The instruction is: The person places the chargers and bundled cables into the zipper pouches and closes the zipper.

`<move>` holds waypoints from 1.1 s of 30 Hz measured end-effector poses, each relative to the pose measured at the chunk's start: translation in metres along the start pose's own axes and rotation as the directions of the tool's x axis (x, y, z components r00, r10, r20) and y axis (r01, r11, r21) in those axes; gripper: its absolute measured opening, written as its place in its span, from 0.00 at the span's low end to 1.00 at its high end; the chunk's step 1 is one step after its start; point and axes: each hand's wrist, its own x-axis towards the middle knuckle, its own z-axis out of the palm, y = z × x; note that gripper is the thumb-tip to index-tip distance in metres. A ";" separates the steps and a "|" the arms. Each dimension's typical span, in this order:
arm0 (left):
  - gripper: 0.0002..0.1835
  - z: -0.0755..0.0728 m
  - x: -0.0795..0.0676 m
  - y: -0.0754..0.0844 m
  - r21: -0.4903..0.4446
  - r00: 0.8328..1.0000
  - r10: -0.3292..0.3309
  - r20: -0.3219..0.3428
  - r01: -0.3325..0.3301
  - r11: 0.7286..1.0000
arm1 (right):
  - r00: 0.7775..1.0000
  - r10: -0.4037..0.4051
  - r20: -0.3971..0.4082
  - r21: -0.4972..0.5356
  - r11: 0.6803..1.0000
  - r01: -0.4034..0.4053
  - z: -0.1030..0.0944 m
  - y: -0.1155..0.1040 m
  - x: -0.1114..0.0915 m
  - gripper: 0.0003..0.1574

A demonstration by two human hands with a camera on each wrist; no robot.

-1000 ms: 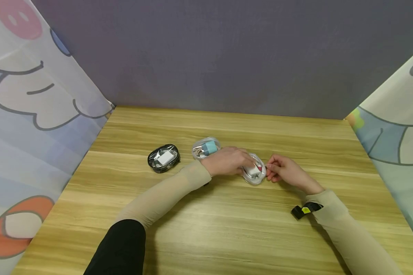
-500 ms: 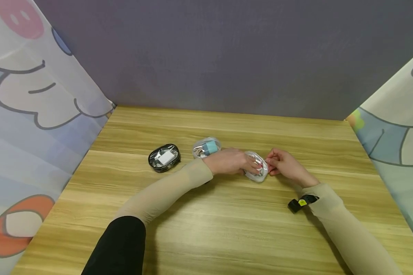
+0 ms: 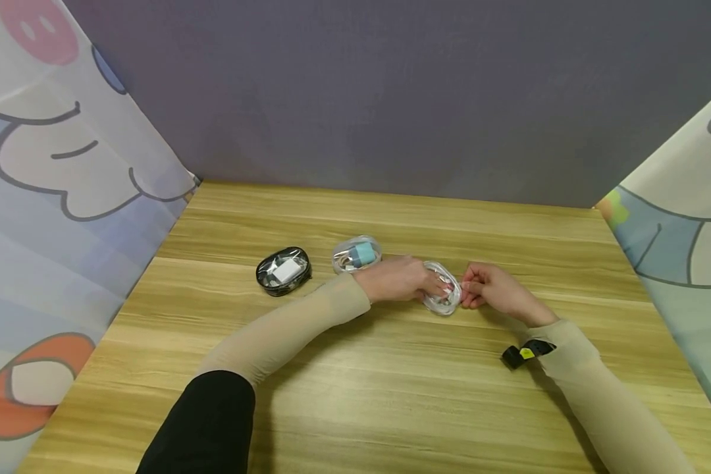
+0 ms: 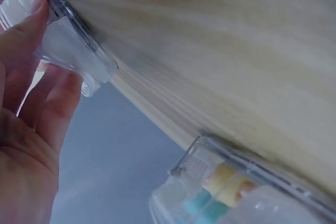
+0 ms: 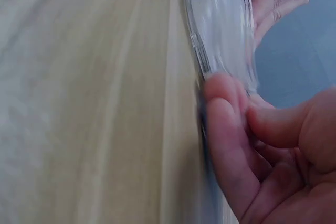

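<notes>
A small clear oval pouch (image 3: pixel 442 308) with a pale rim stands near the middle of the table in the head view. My left hand (image 3: pixel 398 279) grips it from the left, its fingers over the pouch's top; in the left wrist view the thumb presses the side of the pouch (image 4: pixel 71 45). A bit of red shows by those fingers. At the pouch's right end, my right hand (image 3: pixel 500 289) pinches with thumb and forefinger, as the right wrist view shows close to the pouch (image 5: pixel 223 30). What lies between those fingertips is hidden; I cannot tell what it is.
Left of the hands, a second clear pouch (image 3: pixel 340 263) holds a light blue plug and a cable. Farther left lies a black-rimmed clear pouch (image 3: pixel 266 271) with a white block inside. A grey wall (image 3: pixel 355 99) rises behind the wooden table (image 3: pixel 391 395).
My left fingers have shifted farther over the pouch, covering the white block seen inside it earlier. My right hand has moved slightly left and up, then back to the right, staying at the pouch's end.
</notes>
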 end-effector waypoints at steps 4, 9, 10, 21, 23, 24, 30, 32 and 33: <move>0.19 -0.001 -0.001 0.001 -0.005 1.000 0.000 0.004 0.000 1.000 | 0.999 0.002 0.044 -0.025 1.000 -0.001 0.000 -0.001 -0.001 0.04; 0.21 -0.002 -0.003 -0.001 0.002 1.000 0.011 0.010 -0.011 1.000 | 0.999 0.003 0.042 -0.055 0.999 0.000 -0.001 0.000 -0.002 0.05; 0.21 -0.002 -0.003 -0.001 0.000 1.000 0.012 0.012 -0.012 1.000 | 1.000 0.004 0.031 -0.065 0.998 -0.002 -0.001 0.000 -0.002 0.06; 0.26 -0.004 -0.002 0.000 -0.012 0.998 -0.008 0.060 0.008 1.000 | 0.995 -0.079 -0.055 -0.275 0.959 0.061 0.003 -0.006 0.001 0.04; 0.26 -0.004 -0.001 0.001 -0.004 0.998 -0.025 0.065 0.025 1.000 | 0.994 -0.092 -0.057 -0.300 0.951 0.071 0.003 -0.008 0.000 0.04; 0.26 -0.003 0.000 0.002 0.000 0.997 -0.036 0.067 0.036 0.999 | 0.994 -0.097 -0.055 -0.311 0.947 0.075 0.003 -0.009 -0.001 0.04; 0.23 0.000 0.004 0.004 0.034 0.993 -0.103 0.052 0.101 0.994 | 0.992 -0.125 -0.020 -0.362 0.926 0.109 0.004 -0.011 -0.005 0.08; 0.22 0.000 0.004 0.004 0.049 0.993 -0.107 0.052 0.104 0.993 | 0.992 -0.129 0.012 -0.348 0.929 0.125 0.005 -0.010 -0.007 0.08; 0.22 0.000 0.004 0.004 0.053 0.993 -0.109 0.054 0.106 0.993 | 0.991 -0.130 0.028 -0.332 0.934 0.132 0.005 -0.009 -0.009 0.08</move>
